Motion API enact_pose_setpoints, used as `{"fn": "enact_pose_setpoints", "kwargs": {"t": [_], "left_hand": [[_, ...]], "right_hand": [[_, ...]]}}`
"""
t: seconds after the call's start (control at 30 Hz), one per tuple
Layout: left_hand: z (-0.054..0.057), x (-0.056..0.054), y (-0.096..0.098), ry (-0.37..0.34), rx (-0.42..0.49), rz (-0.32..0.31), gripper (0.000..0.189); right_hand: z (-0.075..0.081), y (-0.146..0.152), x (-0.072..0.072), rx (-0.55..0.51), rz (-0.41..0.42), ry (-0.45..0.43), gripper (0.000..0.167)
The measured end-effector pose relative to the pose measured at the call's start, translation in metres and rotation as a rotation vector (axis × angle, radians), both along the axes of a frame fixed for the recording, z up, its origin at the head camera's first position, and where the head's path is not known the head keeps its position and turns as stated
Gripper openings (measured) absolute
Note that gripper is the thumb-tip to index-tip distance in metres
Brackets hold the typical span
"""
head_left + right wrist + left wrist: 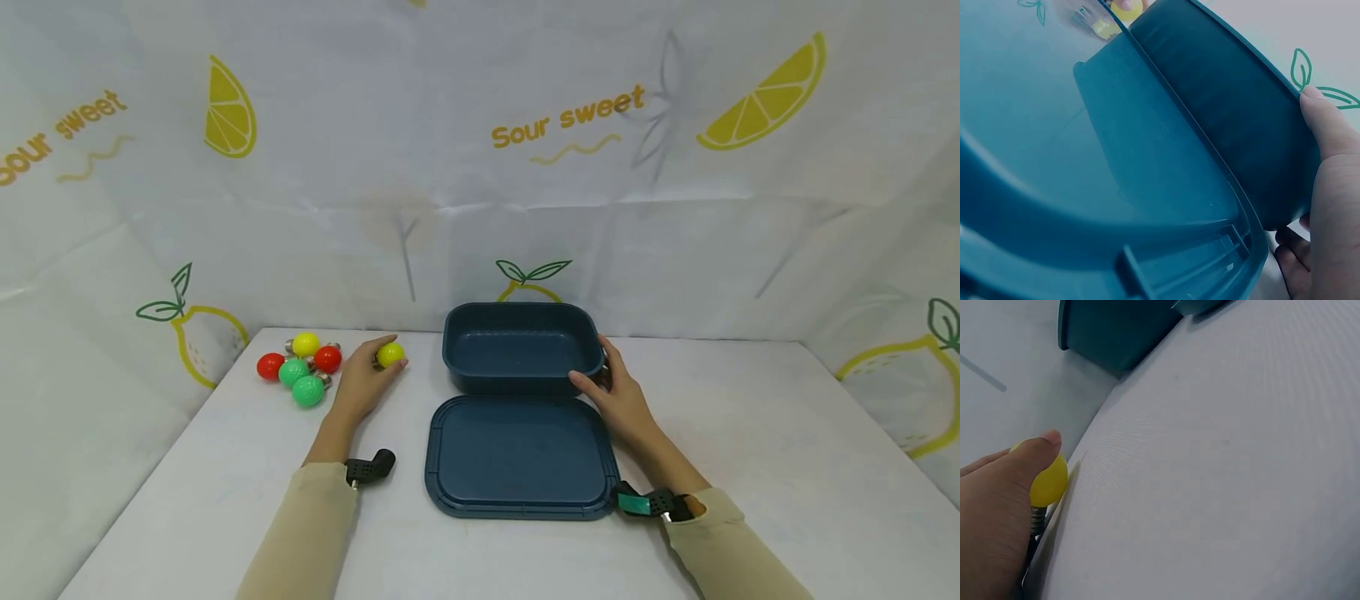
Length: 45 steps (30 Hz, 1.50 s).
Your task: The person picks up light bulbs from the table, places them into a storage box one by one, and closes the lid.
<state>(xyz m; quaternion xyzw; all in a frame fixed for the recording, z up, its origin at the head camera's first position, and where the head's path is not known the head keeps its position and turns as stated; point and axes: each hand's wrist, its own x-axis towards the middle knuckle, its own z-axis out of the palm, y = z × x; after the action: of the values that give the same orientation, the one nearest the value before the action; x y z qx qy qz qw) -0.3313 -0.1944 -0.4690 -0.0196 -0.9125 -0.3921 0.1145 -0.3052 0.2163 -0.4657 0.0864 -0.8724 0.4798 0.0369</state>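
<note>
My left hand (362, 387) pinches a yellow light bulb (391, 356) between thumb and fingers, low over the white table, left of a dark blue box. In the left wrist view the thumb lies across the yellow globe, with the bulb's metal screw base (1037, 520) pointing down. The box (517, 353) is uncovered and has nothing inside. My right hand (621, 398) grips its right end, thumb at the front right corner and fingers round the side. Just in front of the box lies its flat blue lid (522, 454).
Left of my left hand sits a cluster of bulbs: a yellow bulb (306, 343), a red bulb (271, 366), another red bulb (327, 359), a green bulb (293, 372) and another green bulb (307, 391). A lemon-printed white curtain (360, 167) hangs behind the table (735, 450).
</note>
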Motion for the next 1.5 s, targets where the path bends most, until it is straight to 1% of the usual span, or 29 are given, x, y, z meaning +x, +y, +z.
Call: {"fn": "enact_pose_setpoints", "kwargs": {"t": [0.17, 0.33, 0.47, 0.57, 0.67, 0.87, 1.07, 1.17, 1.3, 1.4, 1.5], "left_hand": [[0.001, 0.000, 0.001, 0.006, 0.006, 0.003, 0.054], [0.004, 0.000, 0.003, 0.026, 0.056, 0.002, 0.054], [0.009, 0.001, 0.005, 0.032, 0.140, 0.016, 0.054], [0.013, 0.001, 0.008, 0.031, 0.201, 0.009, 0.056], [0.017, 0.001, 0.012, 0.040, 0.244, 0.002, 0.056], [0.024, 0.004, 0.021, 0.049, 0.283, 0.006, 0.057], [0.031, 0.004, 0.029, 0.087, 0.277, 0.009, 0.056], [0.034, 0.004, 0.033, 0.104, 0.273, -0.011, 0.056], [0.040, 0.004, 0.040, 0.117, 0.268, -0.061, 0.056], [0.044, 0.005, 0.045, 0.135, 0.289, -0.092, 0.055], [0.047, 0.006, 0.050, 0.183, 0.336, -0.094, 0.051]], "right_hand": [[0.002, 0.001, 0.000, 0.005, 0.003, 0.010, 0.087], [0.004, 0.001, 0.001, 0.003, 0.008, 0.024, 0.086], [0.002, 0.001, 0.001, 0.000, 0.010, 0.016, 0.086], [0.000, 0.001, 0.001, -0.002, 0.002, 0.009, 0.087], [-0.001, 0.001, 0.002, -0.015, 0.000, 0.012, 0.088], [-0.001, 0.002, 0.001, -0.019, 0.005, 0.017, 0.088], [-0.001, 0.001, 0.000, -0.007, 0.008, 0.015, 0.088], [-0.002, 0.001, 0.000, -0.010, 0.007, 0.018, 0.088], [-0.002, 0.002, 0.000, -0.014, 0.008, 0.021, 0.087], [-0.002, 0.002, 0.000, -0.012, 0.010, 0.021, 0.087], [-0.002, 0.001, 0.000, -0.013, 0.011, 0.019, 0.087]]}}
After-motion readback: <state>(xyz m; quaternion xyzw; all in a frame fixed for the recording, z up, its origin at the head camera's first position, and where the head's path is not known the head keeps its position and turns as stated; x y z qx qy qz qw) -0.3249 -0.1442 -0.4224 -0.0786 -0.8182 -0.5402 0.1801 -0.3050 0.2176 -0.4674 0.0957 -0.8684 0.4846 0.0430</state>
